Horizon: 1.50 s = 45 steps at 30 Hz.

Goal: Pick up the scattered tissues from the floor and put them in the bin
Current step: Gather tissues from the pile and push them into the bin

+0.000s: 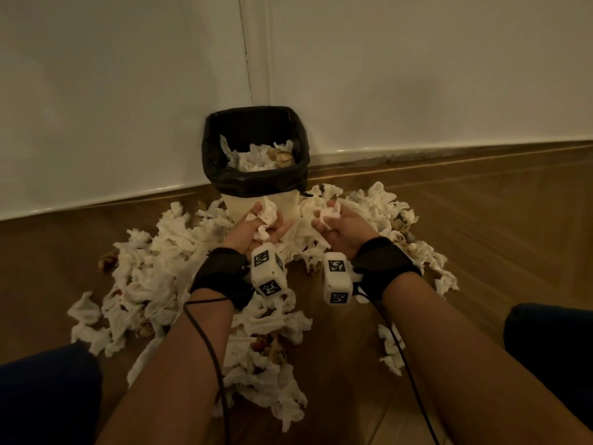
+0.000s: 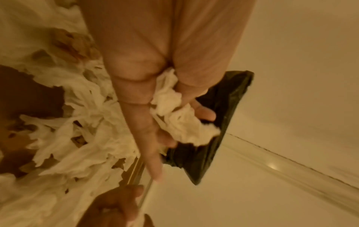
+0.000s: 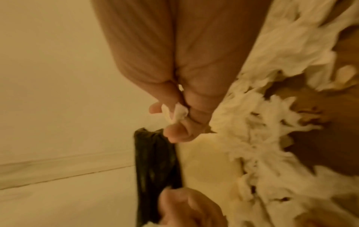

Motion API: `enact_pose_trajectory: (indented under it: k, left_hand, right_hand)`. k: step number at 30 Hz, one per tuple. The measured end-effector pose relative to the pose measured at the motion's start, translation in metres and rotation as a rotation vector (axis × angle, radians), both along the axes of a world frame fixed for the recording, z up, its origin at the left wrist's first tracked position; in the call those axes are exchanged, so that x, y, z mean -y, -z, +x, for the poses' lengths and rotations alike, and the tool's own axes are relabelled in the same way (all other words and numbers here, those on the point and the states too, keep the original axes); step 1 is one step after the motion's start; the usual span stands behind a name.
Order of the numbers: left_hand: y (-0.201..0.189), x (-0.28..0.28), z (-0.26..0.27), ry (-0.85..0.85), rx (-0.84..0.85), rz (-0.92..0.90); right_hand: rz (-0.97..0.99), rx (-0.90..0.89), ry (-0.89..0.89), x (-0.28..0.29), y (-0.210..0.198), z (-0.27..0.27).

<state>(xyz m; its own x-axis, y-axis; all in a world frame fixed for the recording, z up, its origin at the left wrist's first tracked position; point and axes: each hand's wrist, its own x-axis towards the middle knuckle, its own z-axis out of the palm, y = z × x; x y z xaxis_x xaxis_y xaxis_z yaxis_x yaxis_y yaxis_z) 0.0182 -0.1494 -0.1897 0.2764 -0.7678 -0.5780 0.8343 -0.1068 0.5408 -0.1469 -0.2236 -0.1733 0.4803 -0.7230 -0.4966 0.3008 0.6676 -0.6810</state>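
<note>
Before the bin [image 1: 256, 149], the left hand [image 1: 256, 231] clutches a crumpled tissue [image 1: 266, 216], the right hand [image 1: 340, 224] pinches a smaller wad [image 1: 330, 213] mostly hidden by fingers, and floor tissues [image 1: 160, 268] lie partly hidden under the forearms.

Dim warm indoor light; wrist views yellow-tinted, motion-blurred; head view sharper, wide-angle bend at edges

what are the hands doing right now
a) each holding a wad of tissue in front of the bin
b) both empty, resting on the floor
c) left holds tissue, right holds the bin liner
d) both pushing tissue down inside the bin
a: the left hand grips a tissue wad and the right hand pinches a smaller tissue, both just short of the bin, not inside it.
</note>
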Motion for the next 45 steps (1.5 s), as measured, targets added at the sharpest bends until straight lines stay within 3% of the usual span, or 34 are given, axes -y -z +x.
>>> enact_pose_trajectory:
  k: [2, 5, 8, 13, 17, 20, 23, 27, 31, 35, 37, 42, 45]
  left_hand:
    - [-0.012, 0.003, 0.006, 0.074, 0.085, 0.005]
    - [-0.034, 0.008, 0.016, 0.168, 0.071, -0.017]
    - [-0.054, 0.014, 0.026, 0.033, 0.182, -0.111]
    - [-0.090, 0.025, 0.042, -0.034, 0.306, -0.156]
    - [-0.095, 0.050, 0.054, -0.067, 0.750, 0.002]
    - [-0.094, 0.063, 0.064, -0.031, 0.989, -0.004]
    - [-0.093, 0.073, 0.077, -0.016, 1.170, 0.070]
    - [-0.088, 0.078, 0.085, 0.029, 1.427, 0.142]
    - [-0.085, 0.086, 0.092, 0.056, 1.361, 0.203]
    - [-0.083, 0.090, 0.101, 0.101, 1.362, 0.213]
    - [-0.081, 0.089, 0.104, 0.091, 1.368, 0.190]
    - [-0.080, 0.076, 0.094, -0.014, 1.307, 0.030]
    - [-0.073, 0.059, 0.075, 0.006, 1.394, 0.004]
  right_hand:
    - [-0.046, 0.065, 0.040, 0.007, -0.015, 0.009]
    - [-0.138, 0.094, 0.048, 0.020, -0.031, 0.020]
    - [-0.231, 0.048, 0.031, 0.030, -0.044, 0.033]
    - [-0.313, -0.053, 0.043, 0.044, -0.063, 0.062]
    - [-0.576, -0.246, -0.012, 0.045, -0.068, 0.085]
    - [-0.716, -0.464, 0.016, 0.053, -0.067, 0.098]
    - [-0.686, -0.619, 0.047, 0.064, -0.066, 0.108]
    - [-0.650, -0.680, -0.022, 0.077, -0.069, 0.122]
    - [-0.567, -0.511, -0.149, 0.085, -0.074, 0.138]
    - [-0.355, -0.230, -0.137, 0.088, -0.079, 0.141]
    - [-0.325, -0.177, -0.133, 0.087, -0.080, 0.135]
    - [-0.506, -0.314, 0.024, 0.082, -0.076, 0.116]
    - [-0.569, -0.468, 0.082, 0.082, -0.063, 0.097]
